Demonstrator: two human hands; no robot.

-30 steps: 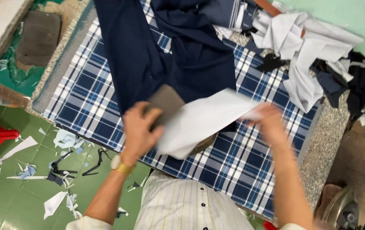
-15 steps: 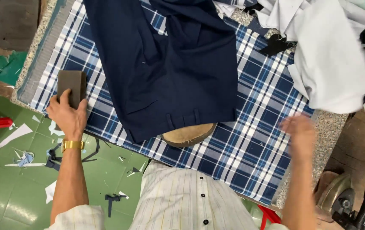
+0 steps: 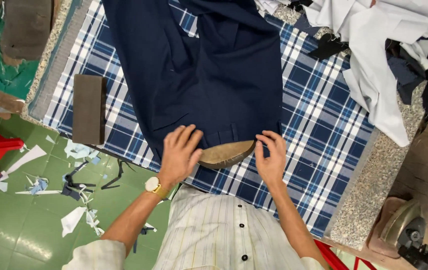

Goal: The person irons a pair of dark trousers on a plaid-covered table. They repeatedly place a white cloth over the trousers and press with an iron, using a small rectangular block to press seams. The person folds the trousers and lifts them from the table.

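Note:
Navy blue trousers (image 3: 209, 70) lie spread on a blue and white checked cloth (image 3: 319, 115) that covers the work table. Their waistband with belt loops faces me, draped over a tan padded form (image 3: 226, 155) that pokes out beneath it. My left hand (image 3: 179, 155) rests flat on the waistband at its left end, fingers spread. My right hand (image 3: 271, 157) touches the waistband's right end with its fingertips. Neither hand holds anything.
A dark brown rectangular block (image 3: 88, 107) lies on the cloth at the left edge. A heap of white and dark fabric pieces (image 3: 384, 50) sits at the back right. Fabric scraps (image 3: 74, 200) litter the green floor. An iron (image 3: 414, 235) stands at the lower right.
The white cloth went onto the right heap and my left hand set the brown block down at the left. Both hands have since come to the trousers' waistband.

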